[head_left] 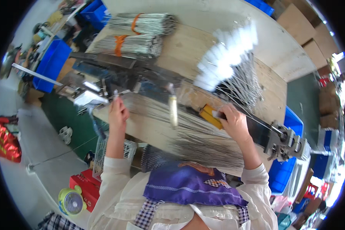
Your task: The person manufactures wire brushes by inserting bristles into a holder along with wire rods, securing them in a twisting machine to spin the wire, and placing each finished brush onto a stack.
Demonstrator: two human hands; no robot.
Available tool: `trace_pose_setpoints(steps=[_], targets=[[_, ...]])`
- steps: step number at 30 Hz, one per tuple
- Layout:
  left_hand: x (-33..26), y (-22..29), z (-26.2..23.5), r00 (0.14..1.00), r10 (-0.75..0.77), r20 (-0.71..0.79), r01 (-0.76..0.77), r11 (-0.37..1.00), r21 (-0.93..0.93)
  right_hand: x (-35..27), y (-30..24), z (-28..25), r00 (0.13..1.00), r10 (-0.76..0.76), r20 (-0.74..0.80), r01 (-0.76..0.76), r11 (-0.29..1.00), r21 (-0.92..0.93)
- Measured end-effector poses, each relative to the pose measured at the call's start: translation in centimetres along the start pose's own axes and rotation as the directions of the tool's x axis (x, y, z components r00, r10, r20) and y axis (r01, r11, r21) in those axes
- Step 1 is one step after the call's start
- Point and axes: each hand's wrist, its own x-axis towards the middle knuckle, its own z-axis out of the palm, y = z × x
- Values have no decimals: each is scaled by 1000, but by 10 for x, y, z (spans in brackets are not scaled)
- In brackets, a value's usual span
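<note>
My left hand (119, 112) is closed in a pinch beside a metal fixture (89, 99) at the left end of the bench machine. A small bright piece shows at its fingertips, too blurred to name. My right hand (235, 122) has its fingers closed on a yellow block (211, 115) at the machine's front edge. Between the hands stands an upright, blurred metal cylinder (173, 111). Many thin metal rods (207, 147) lie loose on the bench in front of me, close to my purple apron.
Two rod bundles (128, 45) tied with orange bands lie at the back left. More rods (245, 82) lie under white sheets (228, 53) at the back right. A metal clamp assembly (287, 142) juts out at right. Blue bins (51, 65) flank the bench.
</note>
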Motion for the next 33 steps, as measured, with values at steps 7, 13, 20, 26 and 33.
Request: trace_pose_setpoints(steps=[7, 13, 20, 26, 33], targets=[[-105, 18, 108, 715, 345, 609, -486, 870, 78, -51, -18, -90, 908, 246, -338, -180, 960, 216], [-154, -28, 274, -12, -569, 822, 270, 790, 551, -23, -8, -111, 790, 492, -365, -266, 813, 519], [-121, -51, 239, 553, -429, 714, 377, 893, 244, -15, 3, -104, 804, 461, -375, -317, 867, 385], [-102, -31, 204, 796, -210, 568, 185, 977, 102, 51, 1, -42, 999, -5, -31, 5, 1000, -3], [-102, -29, 193, 770, -246, 589, 228, 968, 108, 54, -28, -53, 988, -150, 44, 137, 967, 215]])
